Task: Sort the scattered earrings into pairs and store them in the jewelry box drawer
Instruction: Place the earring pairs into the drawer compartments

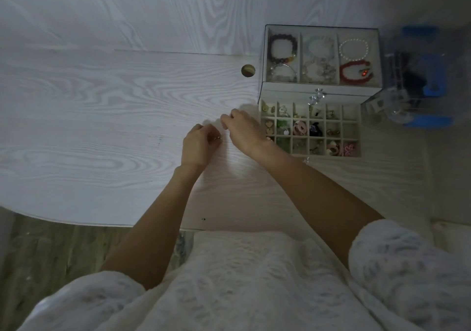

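While the left hand (pixel 200 143) pinches a small gold earring (pixel 218 138) between curled fingertips, the right hand (pixel 243 130) hovers just beside it with fingers bent, and whether it grips anything I cannot tell. The pair should probably be matched low over the table (pixel 102 116), then carried right into an empty cell of the open drawer (pixel 309 129), where bare tabletop to the left leaves ample room and the drawer's near rim lies beside the right wrist.

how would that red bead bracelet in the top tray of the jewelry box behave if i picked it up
The red bead bracelet lies curled in a loose open C, so it probably droops rather than holding its shape. Being strung beads, it likely feels smooth and may slip from a light pinch. It looks small, so probably light.
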Tool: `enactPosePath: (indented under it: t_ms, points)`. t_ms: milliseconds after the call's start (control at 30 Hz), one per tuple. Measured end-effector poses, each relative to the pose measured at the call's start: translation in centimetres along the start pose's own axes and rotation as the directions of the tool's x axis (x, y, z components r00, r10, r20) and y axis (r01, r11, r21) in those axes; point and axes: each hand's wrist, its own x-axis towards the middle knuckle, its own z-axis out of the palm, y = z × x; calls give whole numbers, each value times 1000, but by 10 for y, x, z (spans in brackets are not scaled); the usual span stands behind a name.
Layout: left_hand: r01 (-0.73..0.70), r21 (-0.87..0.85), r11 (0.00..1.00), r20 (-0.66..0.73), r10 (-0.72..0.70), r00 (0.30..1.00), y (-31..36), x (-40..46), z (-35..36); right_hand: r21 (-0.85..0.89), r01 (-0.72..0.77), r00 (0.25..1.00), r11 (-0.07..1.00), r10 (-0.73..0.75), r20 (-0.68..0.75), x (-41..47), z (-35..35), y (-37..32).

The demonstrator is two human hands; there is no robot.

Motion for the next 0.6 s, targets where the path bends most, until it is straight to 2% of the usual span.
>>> enactPosePath:
  t_ms: [200,333,400,467,600]
  points:
    - [-61,5,998,-2,61,998,1,-2,-1,87,-31,998,996,36,-54,-6,-2,0]
    - [-77,-3,997,-32,76,997,0,-5,0,275,-17,978,961,72,-193,-32,-17,3]
    - [-61,-38,997,-46,59,997,0,-7,-1,408,-21,944,913,153,-293,-57,-27,14]
    - [-48,-90,995,-58,43,997,4,-11,0,506,-88,887,858,299,-353,-86,-35,34]
    - [-81,-200,976,-64,69,996,26,-27,6,500,-329,748,801,544,-380,-137,-39,91]
